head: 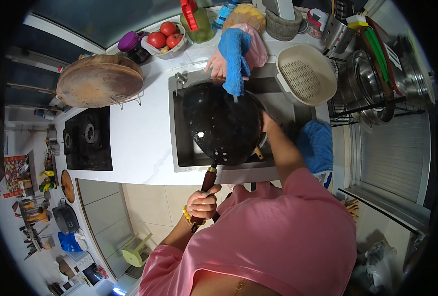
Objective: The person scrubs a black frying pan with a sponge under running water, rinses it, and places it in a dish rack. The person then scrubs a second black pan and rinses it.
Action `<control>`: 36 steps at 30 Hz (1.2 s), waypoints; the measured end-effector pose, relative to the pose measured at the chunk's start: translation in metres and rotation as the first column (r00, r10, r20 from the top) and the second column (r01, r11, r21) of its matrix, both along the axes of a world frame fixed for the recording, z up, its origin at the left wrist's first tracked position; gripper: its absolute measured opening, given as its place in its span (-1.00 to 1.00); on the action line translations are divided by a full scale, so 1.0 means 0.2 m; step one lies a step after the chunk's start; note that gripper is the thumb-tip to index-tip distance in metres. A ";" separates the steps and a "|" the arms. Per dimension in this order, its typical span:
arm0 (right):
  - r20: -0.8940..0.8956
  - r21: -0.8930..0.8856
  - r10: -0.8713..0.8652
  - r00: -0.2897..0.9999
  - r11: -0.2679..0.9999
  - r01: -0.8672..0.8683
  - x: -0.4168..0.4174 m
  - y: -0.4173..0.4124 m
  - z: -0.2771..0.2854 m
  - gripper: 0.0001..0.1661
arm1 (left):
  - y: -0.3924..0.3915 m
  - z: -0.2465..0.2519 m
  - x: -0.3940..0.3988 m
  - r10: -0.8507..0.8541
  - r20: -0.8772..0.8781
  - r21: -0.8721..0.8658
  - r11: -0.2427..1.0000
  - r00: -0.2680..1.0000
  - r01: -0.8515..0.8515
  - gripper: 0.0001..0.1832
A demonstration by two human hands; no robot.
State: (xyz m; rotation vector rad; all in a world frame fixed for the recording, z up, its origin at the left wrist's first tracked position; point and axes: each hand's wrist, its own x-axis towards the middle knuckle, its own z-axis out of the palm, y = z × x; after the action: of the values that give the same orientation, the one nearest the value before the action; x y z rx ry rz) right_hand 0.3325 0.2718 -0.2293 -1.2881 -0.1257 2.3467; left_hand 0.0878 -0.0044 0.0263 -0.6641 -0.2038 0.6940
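A wet black wok [222,125] is held over the steel sink [174,148], with drops on its surface. My left hand [202,204] is closed round its dark wooden handle, a yellow bead bracelet at the wrist. At the wok's right rim is my right hand [266,121], its fingers partly hidden by the wok. Beyond the wok, a blue cloth [235,55] hangs over the tap area, and its lower end reaches in front of the wok. Beside the cloth are a pink item [256,46] and what looks like a rubber glove [217,66].
A cream colander [308,74] stands at the sink's right corner, near a dish rack [371,105] with steel bowls. A blue towel [315,146] hangs at the front right. Left are a round chopping board [100,81] and a gas hob [89,142]; tomatoes [156,39] sit behind.
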 end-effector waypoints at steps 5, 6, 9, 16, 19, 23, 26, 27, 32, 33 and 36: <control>0.146 -0.024 0.032 0.989 0.999 -0.029 -0.01 0.00 0.20 -0.25 | -0.03 -0.01 -0.02 -0.017 0.063 -0.002 1.000 0.998 0.018 -0.84; 0.167 -0.021 0.030 0.985 0.999 -0.027 -0.02 0.01 0.23 -0.26 | -0.02 0.00 -0.02 -0.020 0.074 -0.010 1.000 0.997 0.021 -0.84; 0.125 -0.001 -0.037 0.992 0.999 0.037 0.00 0.01 0.30 -0.31 | -0.03 -0.04 -0.09 -0.071 0.058 0.047 0.997 0.996 0.069 -0.91; -0.070 0.027 -0.206 0.976 0.978 0.208 0.06 -0.04 0.43 -0.41 | -0.01 -0.16 -0.40 -0.358 -0.611 0.123 0.838 0.706 0.531 -0.86; -0.146 0.057 -0.250 0.957 0.964 0.260 0.11 -0.07 0.36 -0.43 | 0.12 -0.09 -0.43 -0.322 -0.922 -0.062 0.671 0.214 0.739 -0.79; -0.232 0.043 -0.305 0.924 0.945 0.323 0.22 -0.12 0.10 -0.31 | 0.21 -0.22 -0.51 0.034 -0.936 -0.291 0.483 -0.350 0.826 -0.72; -0.205 0.045 -0.363 0.909 0.924 0.379 0.26 -0.18 0.06 -0.29 | 0.29 -0.25 -0.54 0.164 -0.883 -0.331 0.448 -0.440 0.831 -0.56; -0.113 0.040 -0.412 0.904 0.908 0.418 0.25 -0.20 0.07 -0.30 | 0.31 -0.27 -0.56 0.198 -0.872 -0.324 0.453 -0.449 0.830 -0.63; 0.279 0.124 -0.582 0.763 0.810 0.573 0.21 -0.32 0.19 -0.37 | 0.36 -0.61 -0.74 -0.128 -0.966 -0.229 0.827 -0.224 0.514 -0.69; 0.248 0.139 -0.605 0.757 0.795 0.590 0.22 -0.34 0.20 -0.37 | 0.37 -0.63 -0.76 -0.069 -0.968 -0.196 0.810 -0.243 0.552 -0.69; 0.210 0.198 -0.646 0.734 0.763 0.616 0.24 -0.39 0.24 -0.35 | 0.38 -0.68 -0.79 0.117 -0.950 -0.109 0.741 -0.289 0.662 -0.73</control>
State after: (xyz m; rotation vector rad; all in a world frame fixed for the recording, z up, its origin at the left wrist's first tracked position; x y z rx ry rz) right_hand 0.3801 0.1933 -0.1807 -1.3205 0.0883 1.5544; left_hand -0.0695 0.0716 -0.1098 0.6265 1.3608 0.3865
